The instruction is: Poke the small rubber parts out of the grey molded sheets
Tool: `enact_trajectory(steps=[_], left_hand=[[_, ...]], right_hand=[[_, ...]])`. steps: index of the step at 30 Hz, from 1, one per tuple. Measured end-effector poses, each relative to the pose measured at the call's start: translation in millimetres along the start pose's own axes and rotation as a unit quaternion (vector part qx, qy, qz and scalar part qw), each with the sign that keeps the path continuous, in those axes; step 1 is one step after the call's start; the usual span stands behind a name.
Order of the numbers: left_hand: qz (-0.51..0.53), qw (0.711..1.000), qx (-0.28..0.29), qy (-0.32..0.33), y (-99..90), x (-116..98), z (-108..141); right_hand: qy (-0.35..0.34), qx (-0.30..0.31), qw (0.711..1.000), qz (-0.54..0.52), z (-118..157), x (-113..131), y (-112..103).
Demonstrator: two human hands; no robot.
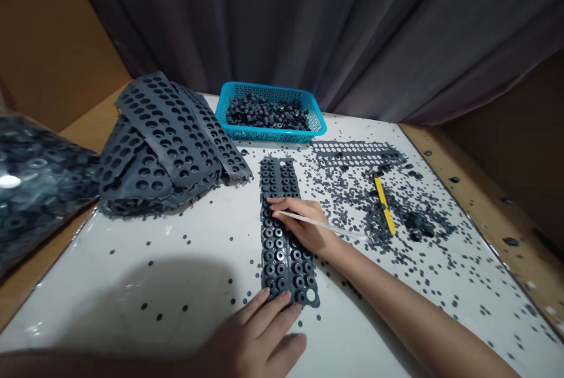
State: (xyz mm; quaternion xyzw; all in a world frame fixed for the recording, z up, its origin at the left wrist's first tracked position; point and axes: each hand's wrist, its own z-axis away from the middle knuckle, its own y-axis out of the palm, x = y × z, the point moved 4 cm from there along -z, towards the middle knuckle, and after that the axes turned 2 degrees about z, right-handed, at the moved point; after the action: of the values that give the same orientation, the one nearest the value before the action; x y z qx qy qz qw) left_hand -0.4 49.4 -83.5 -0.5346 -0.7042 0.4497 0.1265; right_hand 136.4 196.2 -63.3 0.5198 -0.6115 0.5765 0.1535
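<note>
A dark rubber sheet point(283, 266) with rows of round, ring-like rubber parts lies lengthwise in front of me on the white table. My left hand point(268, 331) rests its outstretched fingers on the near end of this sheet, close to a round hole at its corner. Pinched in my right hand point(311, 228) is a thin white stick point(326, 225), slanting from the fingertips back toward the right. The right fingertips touch the sheet near its middle, where the hand hides some of the parts. The stick's working tip cannot be clearly made out.
A blue basket point(271, 134) of small dark parts stands at the back. Stacked rubber sheets point(163, 125) and a clear bag of parts point(35, 190) sit left. Rightward lie a punched-out sheet point(356, 147), a yellow cutter-like tool point(384, 204) and scattered black discs point(343, 201).
</note>
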Motion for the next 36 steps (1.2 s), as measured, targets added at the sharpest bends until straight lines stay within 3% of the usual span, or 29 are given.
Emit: enact_trajectory(steps=[7, 12, 17, 21, 23, 26, 29, 36], left_hand=[[-0.014, 1.0, -0.027, 0.001, -2.8, -1.4, -5.0], [-0.024, 0.999, -0.024, 0.009, -3.2, -1.1, -7.2], [-0.022, 1.0, -0.016, 0.008, -2.6, -1.4, -4.4], [-0.018, 1.0, -0.002, 0.008, 1.0, -0.7, -0.1], [-0.019, 1.0, -0.013, 0.012, 2.8, -0.5, 2.5], [-0.016, 1.0, 0.002, 0.009, 8.0, 0.2, 7.1], [-0.013, 1.0, 0.014, 0.005, 10.4, 0.8, 9.6], [-0.026, 1.0, 0.006, 0.017, 5.1, 2.6, 2.6]], right_hand=[[-0.021, -0.018, 0.996, 0.089, -2.2, 3.9, 2.1], [0.031, -0.071, 0.991, 0.109, -3.2, 2.2, 2.2], [0.131, -0.1, 0.986, 0.005, -3.7, -2.5, -1.8], [0.227, -0.09, 0.961, -0.132, -5.3, -4.0, -8.8], [0.209, -0.088, 0.965, -0.134, -9.8, -0.5, -15.0], [0.097, -0.054, 0.992, -0.057, -20.3, 5.8, -20.1], [0.006, -0.01, 1.0, 0.01, -26.3, 4.4, -16.6], [0.017, -0.011, 1.0, -0.016, -23.5, -6.8, -13.5]])
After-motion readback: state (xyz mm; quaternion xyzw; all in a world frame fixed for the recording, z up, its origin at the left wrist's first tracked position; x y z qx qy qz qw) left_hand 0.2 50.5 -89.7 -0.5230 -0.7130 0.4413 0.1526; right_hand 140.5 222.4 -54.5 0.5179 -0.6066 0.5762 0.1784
